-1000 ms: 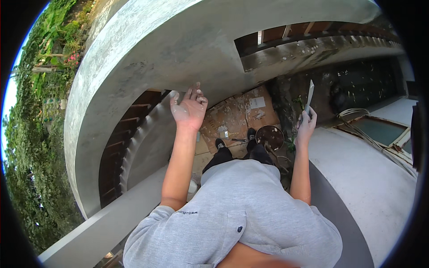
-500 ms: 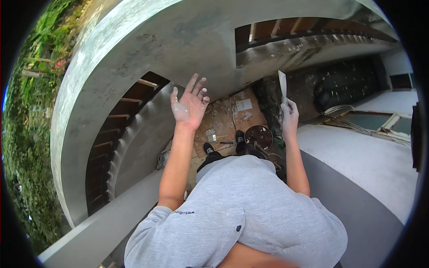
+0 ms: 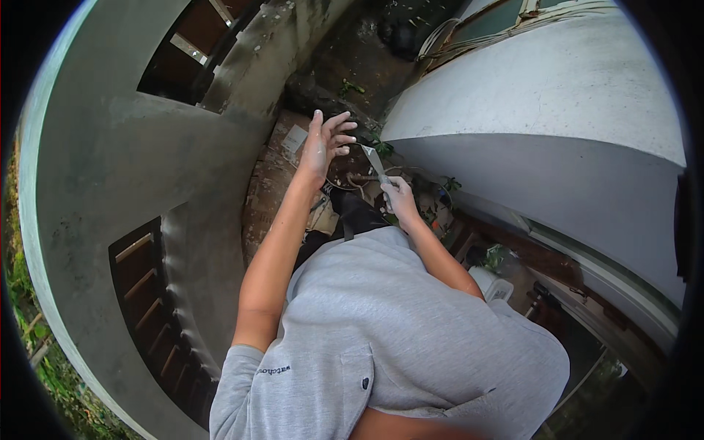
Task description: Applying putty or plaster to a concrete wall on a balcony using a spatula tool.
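Concrete ledge (image 3: 110, 169) left; right hand (image 3: 400, 196) grips trowel (image 3: 375, 163), left hand (image 3: 323, 143) spread.

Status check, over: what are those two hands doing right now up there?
Left hand open, fingers spread, holding nothing. Right hand gripping a flat metal blade, tip up. Nothing between the hands.

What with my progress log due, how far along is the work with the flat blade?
Done: nothing visibly finished. In hand: the right hand grips a flat metal blade, tip up; the left hand is open and empty, fingers spread. Left: the blade touches no surface, and scraps lie on the floor below.
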`<control>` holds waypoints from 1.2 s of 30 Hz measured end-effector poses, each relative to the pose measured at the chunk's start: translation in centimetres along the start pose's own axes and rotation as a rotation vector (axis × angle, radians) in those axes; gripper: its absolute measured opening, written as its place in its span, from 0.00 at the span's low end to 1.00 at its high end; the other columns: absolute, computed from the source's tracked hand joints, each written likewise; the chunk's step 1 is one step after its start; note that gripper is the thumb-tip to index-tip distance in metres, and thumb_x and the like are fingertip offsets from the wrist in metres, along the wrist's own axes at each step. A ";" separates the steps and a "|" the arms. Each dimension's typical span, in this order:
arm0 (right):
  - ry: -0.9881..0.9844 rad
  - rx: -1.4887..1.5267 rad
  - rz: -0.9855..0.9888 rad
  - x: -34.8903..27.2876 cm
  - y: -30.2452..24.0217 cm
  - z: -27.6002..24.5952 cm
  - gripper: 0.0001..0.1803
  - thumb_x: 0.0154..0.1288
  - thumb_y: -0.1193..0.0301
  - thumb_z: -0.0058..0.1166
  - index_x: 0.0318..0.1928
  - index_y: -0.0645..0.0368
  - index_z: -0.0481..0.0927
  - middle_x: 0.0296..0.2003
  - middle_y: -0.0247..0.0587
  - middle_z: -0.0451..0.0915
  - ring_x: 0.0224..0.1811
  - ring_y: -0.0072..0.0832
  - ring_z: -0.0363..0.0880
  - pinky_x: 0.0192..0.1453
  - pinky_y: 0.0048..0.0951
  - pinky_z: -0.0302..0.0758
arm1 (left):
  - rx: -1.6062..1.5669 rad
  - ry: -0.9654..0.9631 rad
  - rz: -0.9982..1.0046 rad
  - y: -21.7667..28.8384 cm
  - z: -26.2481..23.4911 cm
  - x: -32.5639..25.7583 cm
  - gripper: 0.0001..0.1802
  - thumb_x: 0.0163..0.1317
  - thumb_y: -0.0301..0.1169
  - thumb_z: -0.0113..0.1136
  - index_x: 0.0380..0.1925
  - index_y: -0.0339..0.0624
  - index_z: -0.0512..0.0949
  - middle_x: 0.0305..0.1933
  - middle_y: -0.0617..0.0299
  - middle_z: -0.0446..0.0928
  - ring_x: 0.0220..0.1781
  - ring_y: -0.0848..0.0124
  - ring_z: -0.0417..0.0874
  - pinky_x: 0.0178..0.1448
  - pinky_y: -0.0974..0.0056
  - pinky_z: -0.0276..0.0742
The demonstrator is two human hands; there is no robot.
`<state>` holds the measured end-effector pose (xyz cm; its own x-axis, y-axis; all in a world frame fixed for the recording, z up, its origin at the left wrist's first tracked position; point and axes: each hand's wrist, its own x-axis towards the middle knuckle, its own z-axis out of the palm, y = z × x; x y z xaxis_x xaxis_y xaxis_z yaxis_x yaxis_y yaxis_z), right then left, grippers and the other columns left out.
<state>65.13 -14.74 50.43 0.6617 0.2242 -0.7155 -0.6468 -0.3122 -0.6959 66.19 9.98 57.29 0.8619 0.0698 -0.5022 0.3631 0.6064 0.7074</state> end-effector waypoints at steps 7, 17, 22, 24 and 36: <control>0.076 0.053 0.018 0.0 0.5 -2.3 0.11 0.67 0.69 0.51 0.46 0.58 0.72 0.21 0.27 0.69 0.16 0.13 0.63 0.17 0.18 0.58 | 0.664 -0.208 0.011 -3.5 16.6 8.4 0.45 0.68 0.63 0.22 0.70 0.35 0.52 0.71 0.44 0.56 0.75 0.53 0.48 0.73 0.44 0.41; 0.113 0.085 -0.101 3.4 0.8 -4.2 0.07 0.67 0.67 0.49 0.37 0.56 0.70 0.19 0.26 0.69 0.13 0.13 0.62 0.15 0.19 0.57 | 0.576 -0.335 0.159 1.1 20.0 3.5 0.43 0.71 0.58 0.22 0.66 0.26 0.56 0.74 0.46 0.52 0.75 0.54 0.49 0.75 0.54 0.42; -0.108 -0.012 -0.343 6.3 1.4 -4.3 0.08 0.69 0.64 0.48 0.42 0.54 0.71 0.29 0.29 0.71 0.31 0.20 0.71 0.34 0.27 0.68 | 0.820 -0.379 0.495 3.5 23.1 3.1 0.35 0.74 0.51 0.28 0.54 0.26 0.71 0.70 0.37 0.56 0.70 0.46 0.59 0.70 0.49 0.51; -0.107 0.005 -0.427 11.0 -3.2 -4.7 0.08 0.69 0.64 0.48 0.41 0.53 0.71 0.29 0.29 0.71 0.31 0.20 0.70 0.33 0.27 0.68 | 0.738 -0.414 0.531 4.0 24.3 4.1 0.35 0.73 0.52 0.30 0.54 0.25 0.70 0.70 0.36 0.56 0.69 0.46 0.60 0.70 0.50 0.50; -0.055 0.140 -0.487 14.0 -19.1 0.8 0.07 0.69 0.64 0.48 0.39 0.53 0.71 0.25 0.28 0.69 0.24 0.18 0.67 0.26 0.24 0.64 | 0.657 -0.568 0.876 7.9 24.5 -0.9 0.29 0.74 0.46 0.32 0.63 0.35 0.66 0.63 0.51 0.70 0.62 0.61 0.67 0.63 0.59 0.50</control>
<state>86.42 -4.95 53.68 0.8806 0.3626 -0.3052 -0.3150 -0.0334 -0.9485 76.91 -4.66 75.54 0.8758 -0.2017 0.4384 -0.4469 0.0036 0.8946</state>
